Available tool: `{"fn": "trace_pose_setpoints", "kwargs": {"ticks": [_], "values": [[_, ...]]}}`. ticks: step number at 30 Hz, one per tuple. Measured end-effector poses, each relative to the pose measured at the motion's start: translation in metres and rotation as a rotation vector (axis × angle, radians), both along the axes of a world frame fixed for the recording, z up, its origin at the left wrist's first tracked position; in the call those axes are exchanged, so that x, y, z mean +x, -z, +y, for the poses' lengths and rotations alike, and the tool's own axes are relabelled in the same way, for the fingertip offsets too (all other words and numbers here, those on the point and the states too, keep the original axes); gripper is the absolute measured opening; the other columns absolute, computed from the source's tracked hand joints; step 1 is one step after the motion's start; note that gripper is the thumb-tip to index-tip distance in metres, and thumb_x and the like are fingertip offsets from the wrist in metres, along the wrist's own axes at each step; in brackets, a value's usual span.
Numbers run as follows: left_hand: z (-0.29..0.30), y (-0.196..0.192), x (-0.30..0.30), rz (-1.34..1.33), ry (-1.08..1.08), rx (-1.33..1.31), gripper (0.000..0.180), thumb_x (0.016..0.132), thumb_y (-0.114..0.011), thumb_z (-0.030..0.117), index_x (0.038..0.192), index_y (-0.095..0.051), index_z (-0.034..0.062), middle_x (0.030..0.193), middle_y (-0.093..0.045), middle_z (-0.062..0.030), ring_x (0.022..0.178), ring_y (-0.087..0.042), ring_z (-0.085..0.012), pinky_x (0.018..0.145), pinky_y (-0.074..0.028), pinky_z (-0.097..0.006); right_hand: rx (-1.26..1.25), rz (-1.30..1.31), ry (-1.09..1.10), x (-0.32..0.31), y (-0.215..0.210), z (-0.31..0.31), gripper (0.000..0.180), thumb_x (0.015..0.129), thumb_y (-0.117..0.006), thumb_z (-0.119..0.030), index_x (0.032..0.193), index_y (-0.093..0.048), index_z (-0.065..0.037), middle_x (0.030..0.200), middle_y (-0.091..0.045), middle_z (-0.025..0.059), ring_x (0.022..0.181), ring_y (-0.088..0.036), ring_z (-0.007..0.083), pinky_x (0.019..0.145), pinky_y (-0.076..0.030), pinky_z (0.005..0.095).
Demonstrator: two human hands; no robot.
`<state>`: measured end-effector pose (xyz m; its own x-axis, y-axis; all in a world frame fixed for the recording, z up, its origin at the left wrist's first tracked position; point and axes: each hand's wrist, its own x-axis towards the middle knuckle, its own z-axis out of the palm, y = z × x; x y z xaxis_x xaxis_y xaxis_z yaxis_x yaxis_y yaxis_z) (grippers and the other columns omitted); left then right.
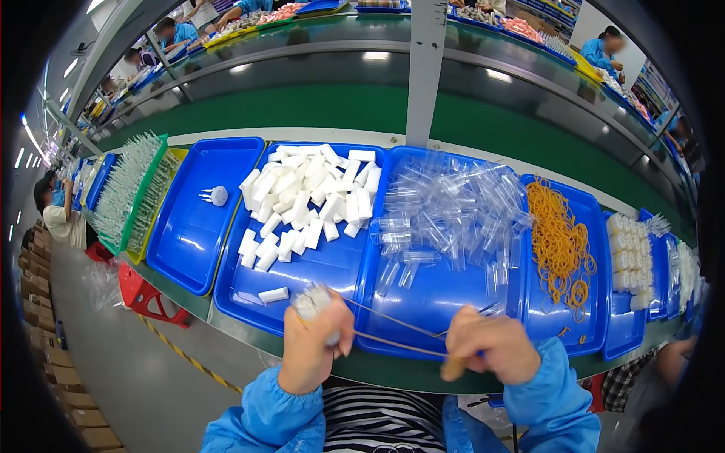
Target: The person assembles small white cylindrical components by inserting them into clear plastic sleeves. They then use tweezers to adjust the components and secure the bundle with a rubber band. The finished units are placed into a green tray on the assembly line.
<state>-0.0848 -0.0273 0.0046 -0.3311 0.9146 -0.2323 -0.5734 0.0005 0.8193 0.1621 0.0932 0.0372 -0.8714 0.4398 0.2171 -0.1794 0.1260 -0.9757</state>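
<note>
My left hand is closed around a white bundle with thin prongs, partly hidden by the fingers and blurred. From this bundle a rubber band stretches across to my right hand, its two strands drawn apart. The right fingers are pinched on the far end of the band. A thin dark tip and a tan piece show by that hand; I cannot tell what they are. Both hands are over the front edge of the blue trays. A similar white pronged piece lies in the left blue tray.
White cylinders and clear plastic tubes fill the middle trays. Orange rubber bands lie to their right, then white stacked parts. A green rack of thin white pieces stands left. A metal post rises behind; a red stool is below left.
</note>
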Motion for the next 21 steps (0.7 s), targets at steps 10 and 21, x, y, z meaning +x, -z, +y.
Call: {"fn": "trace_pose_setpoints", "kwargs": {"ticks": [10, 21], "values": [[0.011, -0.008, 0.076, 0.792, 0.131, 0.457, 0.037, 0.070, -0.087, 0.005, 0.101, -0.067, 0.0063, 0.083, -0.070, -0.0110, 0.071, -0.070, -0.0223, 0.064, -0.055, -0.030, -0.040, -0.038, 0.485, -0.031, 0.008, 0.011, 0.074, 0.087, -0.076, -0.018, 0.148, -0.037, 0.001, 0.141, -0.053, 0.0230, 0.120, -0.061, 0.0279, 0.104, -0.043, 0.0412], [0.004, -0.005, 0.063, 1.008, 0.366, -0.009, 0.109, 0.074, -0.087, 0.020, 0.156, -0.017, -0.0006, 0.115, -0.067, -0.0152, 0.099, -0.068, -0.0228, 0.089, -0.053, -0.035, 0.488, -0.208, 0.132, -0.034, 0.008, -0.021, 0.061, 0.074, -0.083, -0.026, 0.120, -0.053, -0.001, 0.113, -0.059, 0.0153, 0.102, -0.056, 0.0350, 0.082, -0.046, 0.0389]]}}
